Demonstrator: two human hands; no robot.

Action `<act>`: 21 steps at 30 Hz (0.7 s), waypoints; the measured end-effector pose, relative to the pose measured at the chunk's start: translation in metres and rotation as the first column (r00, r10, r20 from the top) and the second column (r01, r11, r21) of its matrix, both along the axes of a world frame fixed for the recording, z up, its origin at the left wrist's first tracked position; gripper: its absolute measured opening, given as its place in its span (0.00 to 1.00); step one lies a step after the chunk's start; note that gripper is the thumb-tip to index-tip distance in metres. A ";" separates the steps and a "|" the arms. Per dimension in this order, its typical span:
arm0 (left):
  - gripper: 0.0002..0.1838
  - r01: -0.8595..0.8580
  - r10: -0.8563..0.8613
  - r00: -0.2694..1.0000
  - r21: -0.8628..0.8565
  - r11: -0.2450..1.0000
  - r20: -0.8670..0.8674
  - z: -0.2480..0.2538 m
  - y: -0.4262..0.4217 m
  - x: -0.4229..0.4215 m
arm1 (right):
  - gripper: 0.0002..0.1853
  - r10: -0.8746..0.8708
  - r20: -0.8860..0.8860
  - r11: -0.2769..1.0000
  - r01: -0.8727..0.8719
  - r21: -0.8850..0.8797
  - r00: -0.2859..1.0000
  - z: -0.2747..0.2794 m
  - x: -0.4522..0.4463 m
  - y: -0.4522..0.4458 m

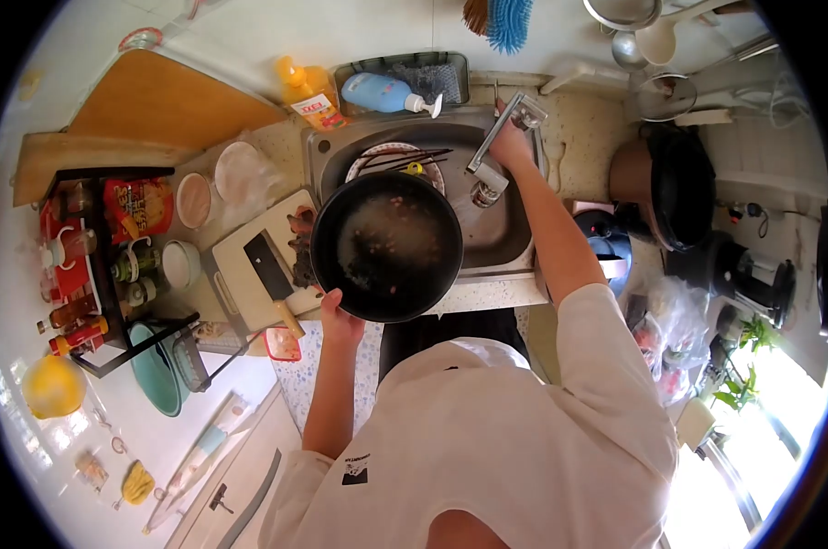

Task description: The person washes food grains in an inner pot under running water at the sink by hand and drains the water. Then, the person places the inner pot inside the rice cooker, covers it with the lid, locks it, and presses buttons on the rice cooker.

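Observation:
My left hand (340, 320) grips the lower left edge of a round black pan (386, 247), which hangs over the near left part of the steel sink (482, 229). Cloudy water and small bits lie inside the pan. At the back right of the sink, my right hand (509, 145) is at the metal faucet (492, 151), its fingers partly hidden behind it. Behind the pan, a patterned plate (395, 149) with dark chopsticks sits in the sink.
Left of the pan, a cleaver (272, 274) lies on a white cutting board (240, 247). Orange (311, 96) and blue (382, 92) bottles stand behind the sink. A black rack (107, 274) holds jars at left. A dark pot (679, 188) stands at right.

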State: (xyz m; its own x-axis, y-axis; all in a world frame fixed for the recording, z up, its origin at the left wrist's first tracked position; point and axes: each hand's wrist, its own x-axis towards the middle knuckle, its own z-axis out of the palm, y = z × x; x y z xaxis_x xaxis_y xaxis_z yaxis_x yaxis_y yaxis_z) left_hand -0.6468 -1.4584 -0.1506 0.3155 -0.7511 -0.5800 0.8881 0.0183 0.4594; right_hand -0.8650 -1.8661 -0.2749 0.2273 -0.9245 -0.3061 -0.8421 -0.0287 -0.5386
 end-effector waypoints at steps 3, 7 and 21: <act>0.41 -0.018 0.017 1.000 0.038 0.999 0.020 -0.005 0.002 -0.002 | 0.35 -0.341 0.512 0.920 0.169 0.352 0.789 -0.036 -0.009 0.030; 0.41 -0.009 0.007 1.000 0.072 0.997 0.030 -0.003 0.003 -0.001 | 0.18 -0.942 0.333 0.325 -0.137 0.936 0.041 -0.006 -0.002 0.110; 0.38 -0.023 0.024 1.000 0.122 0.992 -0.009 -0.009 0.008 0.003 | 0.13 -0.319 0.767 0.899 -0.078 0.431 0.557 -0.102 -0.020 0.137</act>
State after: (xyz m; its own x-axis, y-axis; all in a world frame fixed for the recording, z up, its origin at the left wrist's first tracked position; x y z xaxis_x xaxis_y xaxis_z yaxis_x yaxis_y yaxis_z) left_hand -0.6438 -1.4504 -0.1595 0.3258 -0.6670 -0.6701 0.8928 -0.0162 0.4502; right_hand -0.8846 -1.7290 -0.3771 0.4522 -0.8117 -0.3697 -0.0214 0.4045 -0.9143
